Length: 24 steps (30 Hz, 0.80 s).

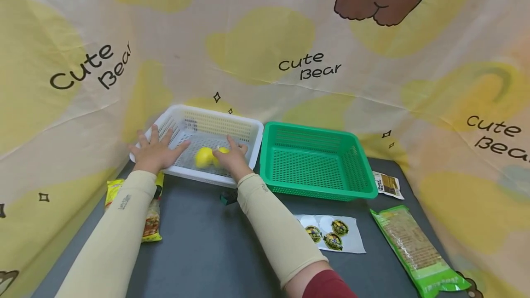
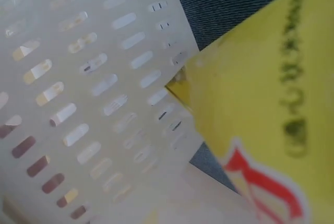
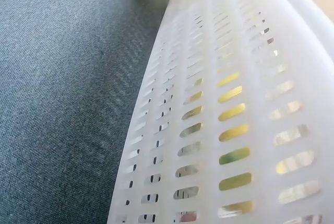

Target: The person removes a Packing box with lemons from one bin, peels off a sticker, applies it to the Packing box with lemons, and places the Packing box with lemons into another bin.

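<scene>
A white slotted plastic basket [image 1: 203, 177] stands at the back left, and two lemons [image 1: 203, 157] lie inside it. My left hand [image 1: 154, 151] is over the basket's left end with its fingers spread wide. My right hand [image 1: 234, 157] reaches over the front rim, thumb overlapping the right-hand lemon and the other fingers extended. Each wrist view shows the slotted basket wall [image 2: 99, 98] close up. Through the slots in the right wrist view, yellow and some green show. Under my left forearm lies a yellow snack bag [image 1: 153, 229], partly hidden by the sleeve.
A green basket [image 1: 316, 194] stands right beside the white one. In front of it lies a white sticker sheet [image 1: 352, 238], partly behind my right sleeve. A small packet [image 1: 388, 185] and a long green bag [image 1: 418, 247] lie at the right. Printed cloth [image 1: 265, 91] hangs behind.
</scene>
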### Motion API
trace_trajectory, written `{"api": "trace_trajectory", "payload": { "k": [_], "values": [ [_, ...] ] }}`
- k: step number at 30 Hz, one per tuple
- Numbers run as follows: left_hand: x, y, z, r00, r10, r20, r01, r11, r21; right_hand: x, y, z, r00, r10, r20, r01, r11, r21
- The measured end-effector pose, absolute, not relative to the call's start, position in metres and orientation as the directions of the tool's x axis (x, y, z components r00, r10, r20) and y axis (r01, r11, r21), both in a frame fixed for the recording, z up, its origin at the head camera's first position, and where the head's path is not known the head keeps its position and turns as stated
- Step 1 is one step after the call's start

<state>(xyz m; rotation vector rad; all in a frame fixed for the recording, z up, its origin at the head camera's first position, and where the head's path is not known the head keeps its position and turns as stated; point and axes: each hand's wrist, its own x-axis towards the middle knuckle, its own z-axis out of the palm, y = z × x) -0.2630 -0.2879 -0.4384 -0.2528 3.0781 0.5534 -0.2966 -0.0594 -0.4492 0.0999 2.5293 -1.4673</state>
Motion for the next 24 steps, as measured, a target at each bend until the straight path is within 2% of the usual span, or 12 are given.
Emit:
{"api": "trace_trajectory", "payload": {
  "k": [11,24],
  "values": [
    [-0.267,-0.289,-0.439,-0.985,-0.169,-0.026,-0.167,0.921,0.353,-0.294,-0.053,-0.442,-0.999,0.053,-0.007,0.023,0.305,-0.952],
    [-0.268,-0.292,-0.443,-0.988,-0.155,-0.026,-0.155,0.924,0.350,-0.291,-0.048,-0.422,-0.996,0.092,-0.014,0.031,0.192,-0.981]
  ]
}}
